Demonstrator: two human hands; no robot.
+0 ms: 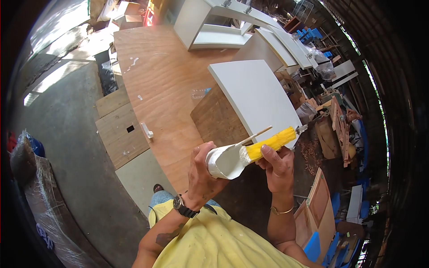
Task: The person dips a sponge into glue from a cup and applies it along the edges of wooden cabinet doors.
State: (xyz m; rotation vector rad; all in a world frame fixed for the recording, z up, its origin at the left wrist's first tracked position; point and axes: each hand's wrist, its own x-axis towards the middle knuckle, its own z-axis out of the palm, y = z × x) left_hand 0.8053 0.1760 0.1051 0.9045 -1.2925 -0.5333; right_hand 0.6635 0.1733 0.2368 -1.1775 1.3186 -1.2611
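Observation:
My left hand (202, 174) is wrapped round a white cup-like container (225, 163), which is tilted with its mouth toward the right. A thin wooden stick (257, 135) pokes out past its rim. My right hand (278, 169) pinches a long yellow piece (275, 142) with a rough surface; I cannot make out its exact kind. Its near end is coated in something white and sits at the container's rim. Just beyond both hands, a white panel (254, 89) lies on a brown wooden block (219, 117).
A large plywood table top (156, 71) spreads ahead, with a clear plastic bottle (199, 94) and a small white fitting (146, 131) on it. A white cabinet frame (219, 35) stands at the far end. Wood scraps and boards (319, 201) crowd the right side.

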